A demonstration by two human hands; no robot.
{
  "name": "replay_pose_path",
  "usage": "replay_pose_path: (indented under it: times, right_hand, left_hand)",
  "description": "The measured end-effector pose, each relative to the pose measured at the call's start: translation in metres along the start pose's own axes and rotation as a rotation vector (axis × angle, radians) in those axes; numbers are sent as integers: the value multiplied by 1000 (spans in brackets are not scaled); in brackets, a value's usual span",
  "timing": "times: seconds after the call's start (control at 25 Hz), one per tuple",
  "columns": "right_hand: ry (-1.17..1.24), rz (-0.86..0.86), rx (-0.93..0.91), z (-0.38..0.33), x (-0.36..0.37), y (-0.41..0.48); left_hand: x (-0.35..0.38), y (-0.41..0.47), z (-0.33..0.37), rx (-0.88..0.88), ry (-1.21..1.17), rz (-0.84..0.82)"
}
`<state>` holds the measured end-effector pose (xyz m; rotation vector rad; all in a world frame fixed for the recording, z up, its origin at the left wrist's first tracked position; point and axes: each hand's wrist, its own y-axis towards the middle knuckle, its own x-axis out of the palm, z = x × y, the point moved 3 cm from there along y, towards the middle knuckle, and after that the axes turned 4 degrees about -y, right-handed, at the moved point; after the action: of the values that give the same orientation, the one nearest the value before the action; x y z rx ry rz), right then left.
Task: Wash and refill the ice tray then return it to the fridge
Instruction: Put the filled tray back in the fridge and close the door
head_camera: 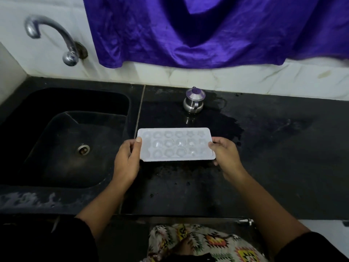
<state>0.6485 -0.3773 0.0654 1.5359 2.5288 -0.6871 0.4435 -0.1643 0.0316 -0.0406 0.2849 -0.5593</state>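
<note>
Black stone counter (264, 148) carries a white plastic ice tray (175, 144), long axis left-right; left hand (126, 161) and right hand (226, 157) each grip 1 short end; dark sink (22, 114) lies left.

- Holds the ice tray (175, 144) level by its two short ends, one end in each of the hands.
- Grips the left end with the left hand (127, 159), thumb laid over the top rim, other fingers tucked beneath and hidden.
- Pinches the right end with the right hand (226, 157), thumb on the upper rim, one fingertip showing under the near corner.
- Turns the backs of both hands up toward the camera.
- Reaches forward with the left forearm (102, 197) and the right forearm (268, 203), both bare, angled inward from the lower corners.
- Carries both wrists roughly in line with the forearms.
- Wears dark sleeves (83, 241) ending near the elbows.
</note>
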Motion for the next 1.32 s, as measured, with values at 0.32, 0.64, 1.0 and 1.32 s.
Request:
replay_pose_path:
  times: [0.32, 0.64, 1.0, 1.32]
  right_hand:
    - [182, -108, 9, -25, 55, -62]
    - [82, -348, -23, -41, 134, -94]
    - [-129, -694, -187, -78, 231, -104]
    - [-269, -1051, -257, -84, 280, -148]
  left_hand:
    - [-83, -44, 8, -198, -311, 112]
    - [-169, -97, -15, -225, -409, 298]
    - [-211, -160, -35, -246, -516, 745]
    - [-201, -249, -50, -288, -574, 1137]
